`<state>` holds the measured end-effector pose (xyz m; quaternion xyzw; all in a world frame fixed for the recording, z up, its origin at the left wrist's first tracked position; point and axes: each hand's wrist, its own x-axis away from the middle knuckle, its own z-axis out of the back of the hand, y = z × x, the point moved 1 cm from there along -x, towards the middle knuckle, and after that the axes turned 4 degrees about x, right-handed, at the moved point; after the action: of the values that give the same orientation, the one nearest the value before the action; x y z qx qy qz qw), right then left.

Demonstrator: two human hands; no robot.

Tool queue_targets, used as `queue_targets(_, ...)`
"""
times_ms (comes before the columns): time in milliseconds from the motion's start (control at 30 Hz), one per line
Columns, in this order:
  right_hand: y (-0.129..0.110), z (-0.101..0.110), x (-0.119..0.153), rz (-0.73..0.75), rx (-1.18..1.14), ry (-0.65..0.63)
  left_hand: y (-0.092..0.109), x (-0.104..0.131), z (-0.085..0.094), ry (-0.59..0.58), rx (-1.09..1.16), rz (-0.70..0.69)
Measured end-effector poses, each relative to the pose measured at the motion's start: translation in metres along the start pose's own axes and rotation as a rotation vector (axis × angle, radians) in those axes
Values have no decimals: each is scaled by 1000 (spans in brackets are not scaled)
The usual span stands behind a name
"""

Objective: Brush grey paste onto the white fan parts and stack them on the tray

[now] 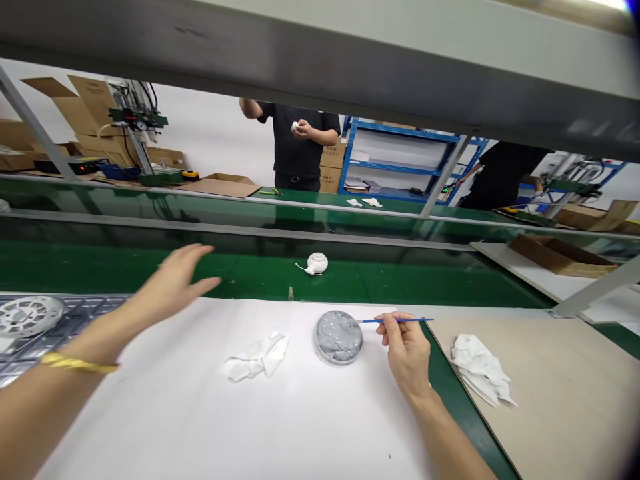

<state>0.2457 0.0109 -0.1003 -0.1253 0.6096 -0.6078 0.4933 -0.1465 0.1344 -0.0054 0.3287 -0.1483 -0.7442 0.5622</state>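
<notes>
My right hand point(406, 350) pinches a thin blue brush point(415, 320), its tip reaching the edge of a round dish of grey paste point(339, 337). The dish rests on a white paper sheet point(175, 427). Raised over the left part of the sheet, my left hand point(175, 283) holds nothing, with thumb and fingers apart. A crumpled white tissue point(257, 358) lies between the left hand and the dish. Beyond the dish, on the green belt point(255, 277), sits a small round white slotted part point(317, 263) with a thin tail.
At left, a round white frame point(31, 317) lies on a grey grid tray point(93, 307). Another crumpled tissue point(480, 370) is on brown board point(560, 373) at right. A cardboard box point(560, 257) stands farther right. A shelf beam point(320, 60) crosses overhead. One person point(306, 143) stands opposite, another farther right.
</notes>
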Motion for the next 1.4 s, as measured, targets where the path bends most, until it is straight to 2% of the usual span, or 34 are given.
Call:
queue_targets(67,0,1,1,27,50,-7,32,-17,-48,-143,-74,-110)
queue_targets(133,-2,2,2,69,107,-21,55,-33,-91,-270,-135,-192)
queue_targets(233,-6,4,1,154,184,-28,81,-55,-141,-396,-216,-257)
queue_targets(367,-6,4,0,251,231,-48,103,-79,-181,-460,-328,-233)
queue_targets(500,-3,2,0,258,226,-81,104,-94,-197,-473,-409,-133)
queue_targets(633,-4,1,1,219,198,-99,91,-100,-200,-453,-415,-49)
queue_targets(767,-6,0,1,153,176,-99,74,-109,-196,-383,-362,25)
queue_targets(933,-4,-5,-2,-32,33,-41,48,-117,-178,-254,-240,165)
queue_targets(1133,8,-9,-6,-246,-256,-4,23,-108,-151,-112,-13,278)
queue_targets(1267,20,-9,-10,-389,-447,49,20,-100,-132,-75,252,346)
queue_targets(1400,24,-9,-12,-525,-594,87,37,-72,-101,-158,643,338)
